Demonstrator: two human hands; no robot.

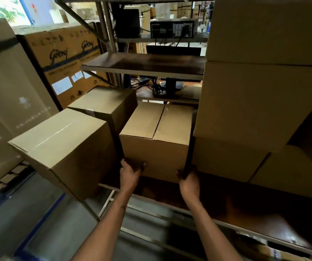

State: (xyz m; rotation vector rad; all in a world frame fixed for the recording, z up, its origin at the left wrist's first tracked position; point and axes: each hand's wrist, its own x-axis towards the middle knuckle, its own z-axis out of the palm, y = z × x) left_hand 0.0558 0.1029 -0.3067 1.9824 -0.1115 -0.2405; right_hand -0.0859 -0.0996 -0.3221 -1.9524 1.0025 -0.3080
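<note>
Head: box [156,147]; narrow side gaps; front open

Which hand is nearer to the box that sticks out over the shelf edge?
Left. The left hand grips the middle box at its lower left corner, just beside the overhanging box; the right hand grips the lower right corner, farther away.

Plain brown carton [156,140] (tape-sealed) upright on shelf btw. boxes.

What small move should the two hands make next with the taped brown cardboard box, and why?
Probably pull the taped brown cardboard box straight out: left hand and right hand grip its lower front corners, and brown cartons flank it closely.
</note>
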